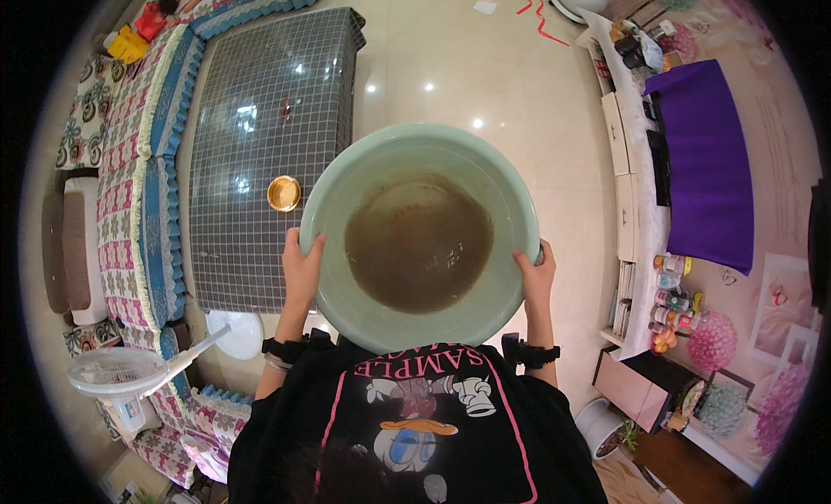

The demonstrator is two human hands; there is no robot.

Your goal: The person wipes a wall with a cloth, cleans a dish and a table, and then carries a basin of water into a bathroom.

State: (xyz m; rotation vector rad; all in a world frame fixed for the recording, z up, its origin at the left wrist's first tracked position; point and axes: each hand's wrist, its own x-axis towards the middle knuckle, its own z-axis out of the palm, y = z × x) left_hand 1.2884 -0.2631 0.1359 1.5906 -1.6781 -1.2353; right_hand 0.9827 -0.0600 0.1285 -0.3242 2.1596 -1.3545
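Observation:
Both my hands carry a large pale green plastic basin (422,143) in front of my body. Murky brown water (419,251) covers its bottom. My left hand (303,260) grips the rim on the left, thumb inside the wall. On the opposite side my right hand (536,270) holds the rim in the same way. The fingers under the basin are mostly hidden. The near rim touches or nearly touches my black T-shirt (415,426). A black band sits on each wrist.
A table with a grey checked cloth (253,244) stands at left, bearing an amber bowl (284,193). Beyond it runs a covered sofa (123,225). A white standing fan (120,374) is at lower left. Red ribbon (542,23) lies on the tiles. A white cabinet (626,205) lines the right.

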